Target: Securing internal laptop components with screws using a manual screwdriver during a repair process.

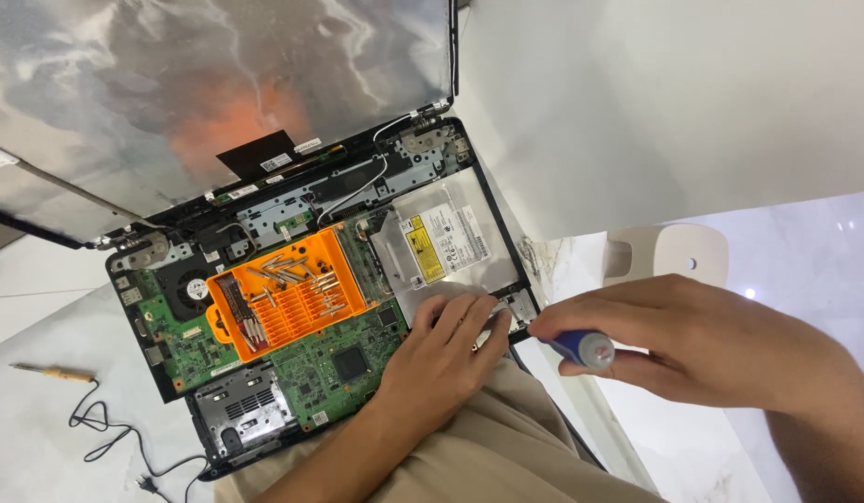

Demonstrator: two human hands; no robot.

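Gripping: right hand [702, 340] closed around blue-handled screwdriver [581, 349], tip toward laptop's near corner.
Left hand [446, 349]: open, fingers flat on opened laptop [292, 373] beside the screwdriver tip.
Beyond left hand: silver optical drive [451, 237]; orange bit tray [288, 298] on green board.
Far left: soldering iron [55, 373] on surface.

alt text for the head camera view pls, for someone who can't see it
A person's left hand presses on an opened laptop beside its silver optical drive, while the right hand holds a blue-handled screwdriver. An orange bit tray rests on the green circuit board.
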